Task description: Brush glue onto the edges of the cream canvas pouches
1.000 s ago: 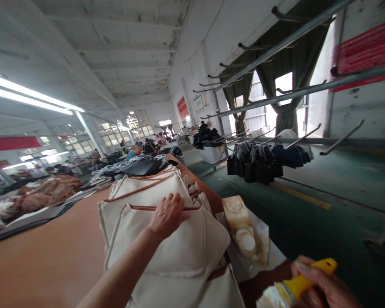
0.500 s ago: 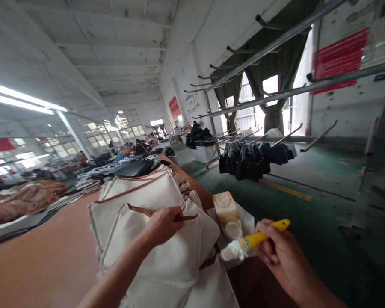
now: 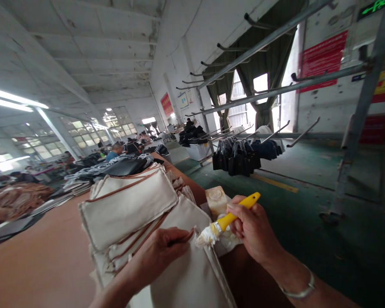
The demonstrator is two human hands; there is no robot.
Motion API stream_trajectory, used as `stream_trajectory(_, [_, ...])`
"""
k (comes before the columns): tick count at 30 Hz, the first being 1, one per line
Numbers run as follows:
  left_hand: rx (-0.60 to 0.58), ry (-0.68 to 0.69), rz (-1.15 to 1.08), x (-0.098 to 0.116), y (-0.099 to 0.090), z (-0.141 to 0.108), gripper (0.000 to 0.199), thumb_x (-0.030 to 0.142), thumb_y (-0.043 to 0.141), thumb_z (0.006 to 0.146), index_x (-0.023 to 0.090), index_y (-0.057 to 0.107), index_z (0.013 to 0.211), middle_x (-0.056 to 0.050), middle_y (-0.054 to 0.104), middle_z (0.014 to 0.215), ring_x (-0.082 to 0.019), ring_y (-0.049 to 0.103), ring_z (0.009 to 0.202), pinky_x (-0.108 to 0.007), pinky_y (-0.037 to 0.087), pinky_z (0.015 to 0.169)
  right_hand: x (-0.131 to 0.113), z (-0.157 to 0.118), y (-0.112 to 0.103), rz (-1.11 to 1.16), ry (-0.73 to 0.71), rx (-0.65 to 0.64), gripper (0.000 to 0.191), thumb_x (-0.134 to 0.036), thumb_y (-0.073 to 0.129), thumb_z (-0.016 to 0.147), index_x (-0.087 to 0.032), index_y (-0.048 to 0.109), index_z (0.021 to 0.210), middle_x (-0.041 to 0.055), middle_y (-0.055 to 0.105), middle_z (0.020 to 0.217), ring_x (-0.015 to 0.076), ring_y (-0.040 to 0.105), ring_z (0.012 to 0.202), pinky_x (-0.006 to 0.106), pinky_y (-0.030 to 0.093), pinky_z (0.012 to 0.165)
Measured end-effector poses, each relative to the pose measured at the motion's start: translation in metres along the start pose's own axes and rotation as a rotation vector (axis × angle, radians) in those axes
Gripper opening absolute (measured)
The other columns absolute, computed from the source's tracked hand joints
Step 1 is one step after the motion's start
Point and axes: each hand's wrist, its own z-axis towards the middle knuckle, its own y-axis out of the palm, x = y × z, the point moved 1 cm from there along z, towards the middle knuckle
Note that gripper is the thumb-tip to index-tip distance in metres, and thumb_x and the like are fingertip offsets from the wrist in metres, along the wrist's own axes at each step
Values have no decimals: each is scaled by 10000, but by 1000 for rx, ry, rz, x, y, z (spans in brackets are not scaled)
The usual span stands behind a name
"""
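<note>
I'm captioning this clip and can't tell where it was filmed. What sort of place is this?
Probably a bag-making factory: stacked cream canvas bag panels with brown edging lie on a long work table, black bags hang from metal racks, and a co-worker is further down the hall.

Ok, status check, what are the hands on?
Left hand pinching canvas panel edge. Right hand holding yellow brush, white-coated bristles at panel corner. Pale block on paper just beyond.
</note>
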Motion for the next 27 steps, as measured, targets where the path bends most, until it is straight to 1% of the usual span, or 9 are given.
stream_trajectory(5, [-24, 10, -28, 4, 13, -10, 362, 475, 556, 881, 153, 718, 915, -40, 664, 882, -190, 561, 832, -251, 451, 744, 6, 13, -2, -293, -106, -81, 278, -402, 596, 865, -191, 511, 705, -85, 354, 437, 71, 299, 380, 229, 247, 408])
stream_trajectory(9, [-61, -15, -122, 2, 19, -16, 375, 499, 562, 887, 152, 700, 921, -40, 665, 916, -183, 548, 837, -245, 442, 735, -4, 20, -8, -455, -229, -41, 256, -381, 588, 861, -185, 543, 703, -64, 394, 464, 86, 350, 418, 236, 275, 427])
stream_trajectory(12, [-76, -43, -198, -1, 21, -18, 383, 512, 576, 877, 163, 697, 975, -46, 672, 957, -199, 559, 870, -256, 453, 758, -12, 14, -7, -314, -164, -27, 245, -388, 596, 851, -195, 526, 718, -83, 351, 429, 81, 290, 383, 238, 234, 402])
stream_trajectory(14, [-63, -41, -196, -2, 22, -19, 417, 547, 577, 864, 171, 704, 994, -47, 668, 933, -212, 562, 879, -263, 459, 759, -13, 7, -4, -257, -97, -88, 245, -391, 598, 849, -202, 511, 720, -91, 332, 425, 77, 262, 371, 237, 225, 396])
stream_trajectory(17, [-33, 2, -113, 0, 25, -24, 432, 574, 557, 869, 180, 713, 952, -43, 646, 883, -211, 556, 870, -261, 445, 752, -9, 5, -2, -393, -134, -152, 249, -386, 601, 843, -190, 536, 703, -66, 389, 468, 83, 325, 406, 238, 257, 408])
stream_trajectory(19, [-4, 19, -26, 0, 28, -29, 424, 570, 540, 883, 181, 708, 873, -31, 613, 828, -185, 545, 820, -246, 418, 718, -6, 10, -7, -425, -183, -99, 246, -378, 595, 850, -187, 543, 705, -63, 392, 476, 85, 342, 416, 238, 260, 413])
stream_trajectory(22, [55, 18, 91, -4, 34, -37, 442, 595, 556, 865, 185, 695, 777, -18, 577, 764, -145, 534, 723, -238, 369, 640, -3, 18, -13, -302, -174, -8, 240, -356, 599, 853, -195, 505, 702, -83, 346, 441, 80, 316, 389, 236, 241, 404])
stream_trajectory(24, [94, 40, 157, -7, 39, -40, 447, 612, 576, 843, 192, 701, 757, -23, 585, 751, -131, 535, 676, -247, 344, 605, 1, 17, -12, -214, -100, -23, 249, -357, 610, 840, -196, 488, 695, -95, 328, 409, 72, 282, 360, 229, 214, 388])
stream_trajectory(27, [160, 33, 220, -10, 42, -41, 421, 602, 602, 828, 205, 721, 754, -27, 600, 728, -118, 528, 619, -254, 327, 570, 7, 2, -1, -157, 68, -144, 253, -372, 624, 819, -190, 494, 702, -101, 347, 387, 62, 265, 340, 210, 193, 373])
